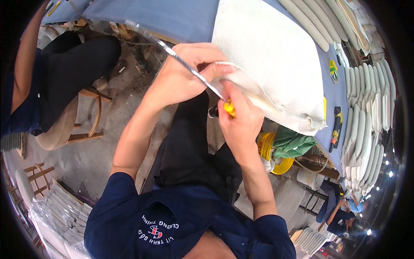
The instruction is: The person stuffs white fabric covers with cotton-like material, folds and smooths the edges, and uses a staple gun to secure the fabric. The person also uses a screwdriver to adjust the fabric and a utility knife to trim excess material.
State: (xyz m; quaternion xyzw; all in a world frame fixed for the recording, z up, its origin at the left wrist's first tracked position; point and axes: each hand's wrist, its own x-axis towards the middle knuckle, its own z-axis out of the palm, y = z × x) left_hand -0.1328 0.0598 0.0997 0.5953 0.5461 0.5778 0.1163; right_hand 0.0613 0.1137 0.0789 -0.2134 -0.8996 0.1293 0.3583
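Observation:
A cushion panel covered in off-white woven fabric [267, 47] lies on the blue-covered table and overhangs its near edge. My left hand [189, 71] is closed on the turned-up fabric edge, thumb on top. Close beside it, my right hand [241, 121] grips a tool with a yellow handle [230, 108]. From that handle a long thin metal shaft [185, 63] runs up and left across my left hand; its far end is blurred, so I cannot tell its exact kind. The right fingertips also touch the fabric edge.
Several padded panels [362, 125] are stacked upright at right. A black and orange air tool [336, 129] and a small green-yellow box [333, 71] lie on the table [151, 15]. Below hang a green cloth [293, 142] and yellow bucket [266, 146]. Another person [60, 77] sits at left.

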